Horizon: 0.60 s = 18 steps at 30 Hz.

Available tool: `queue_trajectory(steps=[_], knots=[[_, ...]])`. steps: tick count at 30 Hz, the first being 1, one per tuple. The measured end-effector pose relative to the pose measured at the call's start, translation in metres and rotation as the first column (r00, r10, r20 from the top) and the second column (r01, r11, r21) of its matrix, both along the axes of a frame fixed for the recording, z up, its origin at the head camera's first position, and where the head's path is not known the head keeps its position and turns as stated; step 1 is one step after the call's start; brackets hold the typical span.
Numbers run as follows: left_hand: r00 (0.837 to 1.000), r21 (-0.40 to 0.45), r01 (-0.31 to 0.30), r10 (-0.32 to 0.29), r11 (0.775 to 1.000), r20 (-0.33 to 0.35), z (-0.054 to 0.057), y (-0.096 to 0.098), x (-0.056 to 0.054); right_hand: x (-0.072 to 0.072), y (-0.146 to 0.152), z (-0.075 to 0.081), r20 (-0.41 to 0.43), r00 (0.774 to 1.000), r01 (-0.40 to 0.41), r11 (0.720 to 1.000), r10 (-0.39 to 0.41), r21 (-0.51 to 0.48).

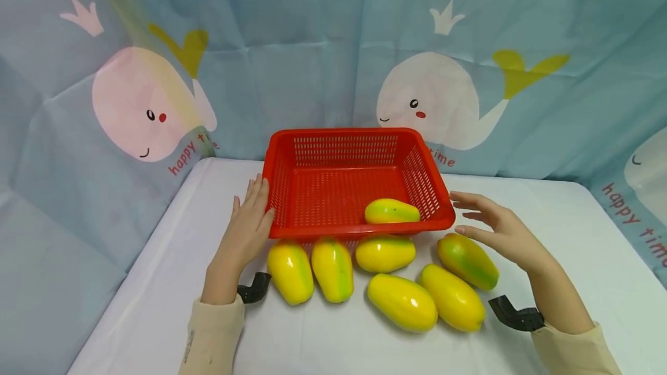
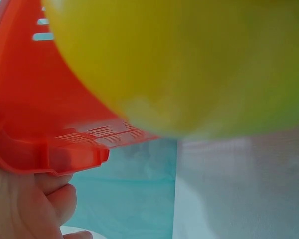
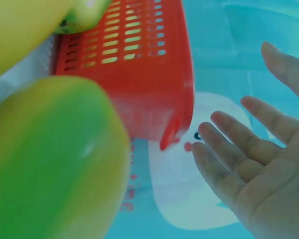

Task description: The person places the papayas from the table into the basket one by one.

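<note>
A red plastic basket [image 1: 344, 228] with slotted walls stands in the middle of the table. One yellow-green, mango-like fruit [image 1: 392, 212] lies inside it, at the front right. My left hand [image 1: 245, 221] rests against the basket's left side, fingers mostly straight along its rim; the left wrist view has fingers [image 2: 62, 201] right at the rim. To the right of the basket my right hand [image 1: 495, 224] is held open, fingers spread and holding nothing. In the right wrist view a gap shows between the right hand [image 3: 259, 164] and the basket wall [image 3: 144, 104].
Several more yellow-green fruits [image 1: 402, 302] lie on the white table [image 1: 312, 346] in front of the basket. One greenish fruit [image 1: 468, 260] is just below my right hand. Behind the table hangs a blue curtain [image 1: 292, 74] with whale prints.
</note>
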<state>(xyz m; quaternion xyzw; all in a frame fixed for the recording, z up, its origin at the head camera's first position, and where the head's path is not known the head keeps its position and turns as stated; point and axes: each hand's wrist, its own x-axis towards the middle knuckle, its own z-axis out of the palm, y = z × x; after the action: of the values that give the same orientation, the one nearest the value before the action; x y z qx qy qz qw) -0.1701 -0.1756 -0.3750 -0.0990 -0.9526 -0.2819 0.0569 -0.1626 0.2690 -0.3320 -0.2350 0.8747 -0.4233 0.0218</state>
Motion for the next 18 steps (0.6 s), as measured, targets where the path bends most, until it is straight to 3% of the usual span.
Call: queue_trajectory(steps=[8,18], knots=[[1.000,-0.007,-0.008,0.008,1.000,-0.012,-0.001,0.000,0.002,0.020,0.016,-0.016,0.007,0.998,0.066,0.997,-0.066,0.030],[1.000,-0.004,-0.016,0.016,1.000,-0.026,-0.003,0.003,0.003,0.029,0.031,-0.033,0.067,0.992,0.110,0.994,-0.111,0.027]])
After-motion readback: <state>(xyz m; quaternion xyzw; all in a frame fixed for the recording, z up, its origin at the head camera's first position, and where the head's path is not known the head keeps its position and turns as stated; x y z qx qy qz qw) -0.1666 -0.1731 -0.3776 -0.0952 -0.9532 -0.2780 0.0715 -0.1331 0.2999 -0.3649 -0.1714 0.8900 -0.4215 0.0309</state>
